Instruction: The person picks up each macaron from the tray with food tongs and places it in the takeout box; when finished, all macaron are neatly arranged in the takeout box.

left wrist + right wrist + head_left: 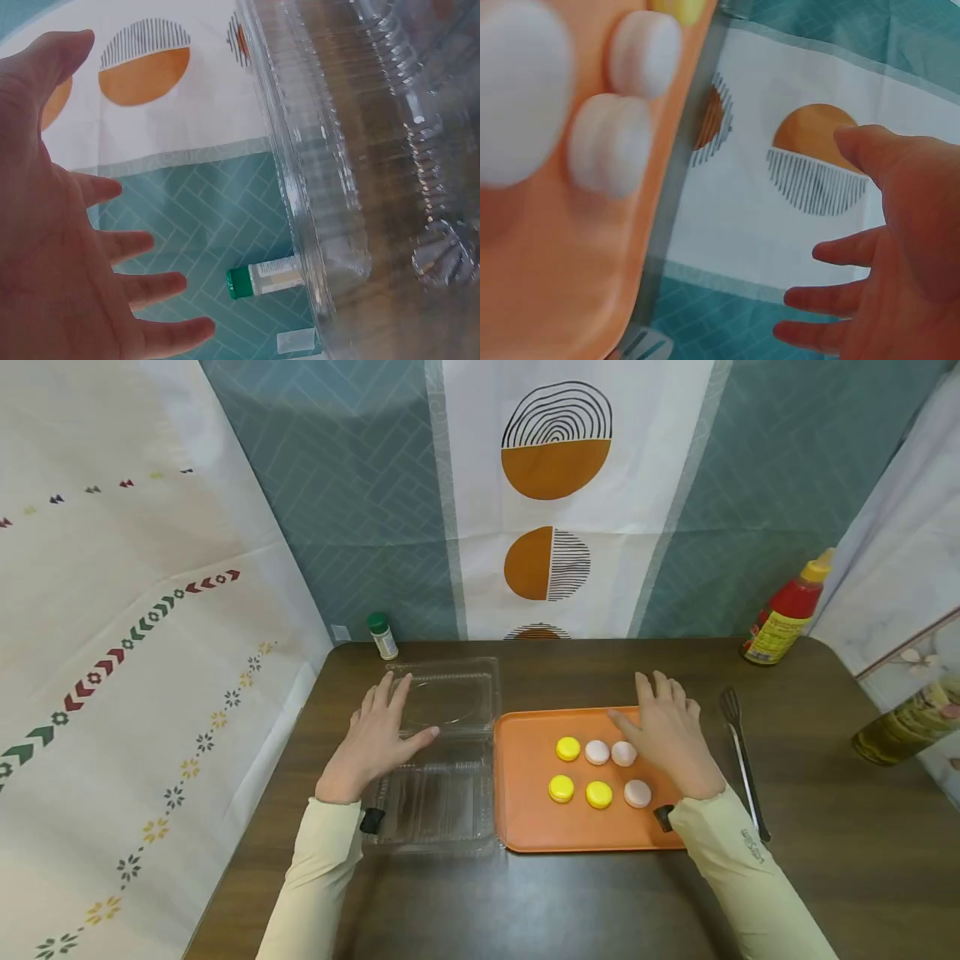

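My left hand [377, 735] is spread above a clear plastic clamshell box [435, 802], whose lid lies folded back behind its base. Nothing is in its fingers. Over the right side of an orange tray [525, 822], my right hand [667, 727] hovers with fingers extended, also holding nothing. On the tray lie several macarons in two rows: yellow macarons [561, 788] mostly to the left and pale pink macarons [637, 793] to the right. Two pale macarons [611, 146] show close up in the right wrist view. The box sits directly left of the tray.
A small green-capped bottle [383, 637] stands at the back left. Tongs [741, 760] with a dark head lie right of the tray. A red bottle with a yellow cap [787, 614] stands at the back right corner, and a greenish bottle [911, 720] at the right edge.
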Action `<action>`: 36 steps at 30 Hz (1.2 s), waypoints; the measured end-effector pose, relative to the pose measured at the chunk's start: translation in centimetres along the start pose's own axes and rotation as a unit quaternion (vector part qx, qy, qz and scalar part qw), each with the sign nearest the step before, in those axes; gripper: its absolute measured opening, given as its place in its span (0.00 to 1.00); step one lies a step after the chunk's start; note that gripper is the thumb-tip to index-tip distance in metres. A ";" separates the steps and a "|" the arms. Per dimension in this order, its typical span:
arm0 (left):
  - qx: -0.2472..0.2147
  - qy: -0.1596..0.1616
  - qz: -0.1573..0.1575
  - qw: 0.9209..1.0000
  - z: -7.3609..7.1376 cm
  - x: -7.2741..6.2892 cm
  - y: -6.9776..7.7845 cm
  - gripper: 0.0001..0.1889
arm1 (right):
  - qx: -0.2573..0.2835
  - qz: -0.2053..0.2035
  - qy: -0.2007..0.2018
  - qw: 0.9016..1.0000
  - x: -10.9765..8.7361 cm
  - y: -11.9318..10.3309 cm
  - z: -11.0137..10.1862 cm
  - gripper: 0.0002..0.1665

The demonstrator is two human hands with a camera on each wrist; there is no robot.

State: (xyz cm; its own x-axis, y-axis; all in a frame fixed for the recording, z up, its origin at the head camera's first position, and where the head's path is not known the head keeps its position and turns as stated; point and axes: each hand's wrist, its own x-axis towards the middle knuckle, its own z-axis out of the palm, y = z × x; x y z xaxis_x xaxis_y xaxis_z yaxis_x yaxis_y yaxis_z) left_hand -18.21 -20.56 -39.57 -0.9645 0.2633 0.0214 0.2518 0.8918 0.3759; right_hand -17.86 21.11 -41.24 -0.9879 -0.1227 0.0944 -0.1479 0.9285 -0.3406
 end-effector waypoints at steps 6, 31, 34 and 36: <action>-0.029 0.002 -0.007 1.000 -0.5 -1.9 -0.9 0.52 | 0.015 0.014 0.013 1.000 -1.1 1.9 0.3 0.48; -0.144 -0.004 -0.046 0.989 -0.3 -9.5 -5.0 0.45 | 0.006 0.088 -0.032 0.996 -3.3 9.6 0.0 0.46; -0.157 -0.005 -0.045 0.987 0.0 -10.1 -5.2 0.42 | 0.004 0.096 -0.044 0.994 -3.5 10.1 0.0 0.46; -0.165 -0.005 -0.044 0.985 0.2 -10.4 -5.3 0.40 | 0.006 0.102 -0.052 0.993 -3.6 10.4 0.0 0.47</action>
State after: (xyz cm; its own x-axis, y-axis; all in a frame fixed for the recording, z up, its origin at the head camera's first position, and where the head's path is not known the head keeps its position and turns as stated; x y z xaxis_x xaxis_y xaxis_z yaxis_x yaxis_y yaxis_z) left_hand -9.46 -27.98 -42.01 -0.9802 0.1955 -0.0322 0.1266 0.7432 0.6569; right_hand -15.81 31.26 -45.14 -0.9968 0.0313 -0.0739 0.0555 0.9338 -0.3534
